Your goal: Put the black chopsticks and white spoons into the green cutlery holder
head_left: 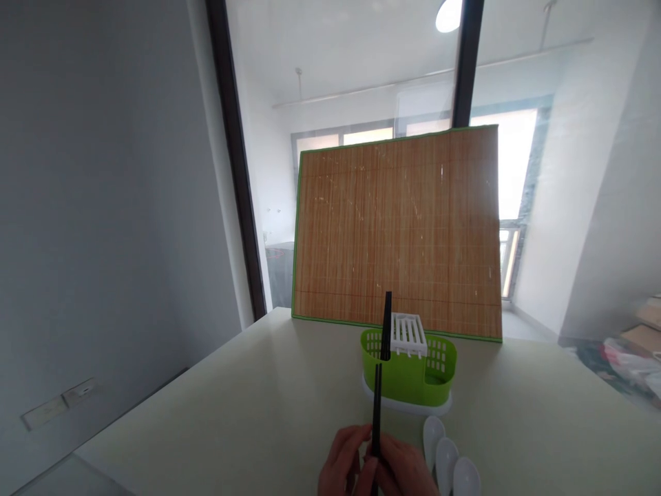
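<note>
Low in the head view my left hand (343,460) and my right hand (405,470) come together around a pair of black chopsticks (377,403). The fingers of both are closed on the lower part of the pair, whose tips point up and away. Just beyond stands a green cutlery holder (407,387) with a white slatted piece (409,335) across its middle. More black chopsticks (387,320) stand upright in its left compartment. Three white spoons (447,457) lie overlapping beside my right hand. The lower ends of the held chopsticks are partly hidden by my fingers.
A pale table (232,413) carries all of this. At its far side a bamboo mat with green edging (397,234) stands upright behind the holder. A grey wall (103,207) rises on the left. Bags and boxes (637,351) lie at the far right.
</note>
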Demonstrator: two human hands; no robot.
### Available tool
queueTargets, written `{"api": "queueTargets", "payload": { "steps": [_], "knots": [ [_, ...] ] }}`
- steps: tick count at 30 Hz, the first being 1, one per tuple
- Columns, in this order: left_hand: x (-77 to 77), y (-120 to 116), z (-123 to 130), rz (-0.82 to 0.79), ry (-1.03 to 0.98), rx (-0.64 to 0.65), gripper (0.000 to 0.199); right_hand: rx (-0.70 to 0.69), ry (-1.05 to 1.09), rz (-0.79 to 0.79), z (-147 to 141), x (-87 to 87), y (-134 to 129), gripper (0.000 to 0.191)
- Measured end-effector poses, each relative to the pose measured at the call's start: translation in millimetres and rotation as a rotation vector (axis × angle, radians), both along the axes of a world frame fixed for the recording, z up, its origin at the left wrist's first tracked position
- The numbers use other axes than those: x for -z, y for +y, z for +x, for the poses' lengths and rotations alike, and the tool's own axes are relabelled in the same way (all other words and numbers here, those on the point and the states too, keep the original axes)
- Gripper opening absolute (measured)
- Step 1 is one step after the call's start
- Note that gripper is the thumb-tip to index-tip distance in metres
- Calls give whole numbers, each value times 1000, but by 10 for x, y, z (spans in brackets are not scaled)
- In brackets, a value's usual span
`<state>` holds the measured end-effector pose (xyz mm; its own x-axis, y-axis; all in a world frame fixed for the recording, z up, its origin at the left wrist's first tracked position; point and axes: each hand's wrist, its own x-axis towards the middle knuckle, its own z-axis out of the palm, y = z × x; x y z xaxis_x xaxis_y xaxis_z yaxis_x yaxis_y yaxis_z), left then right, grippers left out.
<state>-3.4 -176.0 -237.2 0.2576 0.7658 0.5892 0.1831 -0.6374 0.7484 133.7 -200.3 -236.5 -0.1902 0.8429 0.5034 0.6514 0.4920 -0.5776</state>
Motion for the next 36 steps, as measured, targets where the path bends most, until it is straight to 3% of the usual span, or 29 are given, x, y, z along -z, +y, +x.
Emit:
{"api": "queueTargets", "payload": {
  "steps": [7, 18, 25, 32, 36],
  "knots": [
    [-421, 100, -176, -93, 108, 187, 27, -24, -52, 54, -85, 98, 39, 30],
    [-739, 140, -405, -116, 318, 272, 13, -70, -177, -28, -30, 383, 158, 16],
    [-797, 166, -431, -129, 347, 269, 11, -28, -208, -179, -2, 389, 162, 8],
    [-828, 142, -413, -130, 376, 240, 11, 35, -286, -192, -36, 351, 152, 10],
    [-1020, 154, -454, -85, 363, 226, 11, 42, -263, -167, -17, 290, 121, 15]
  ]
}}
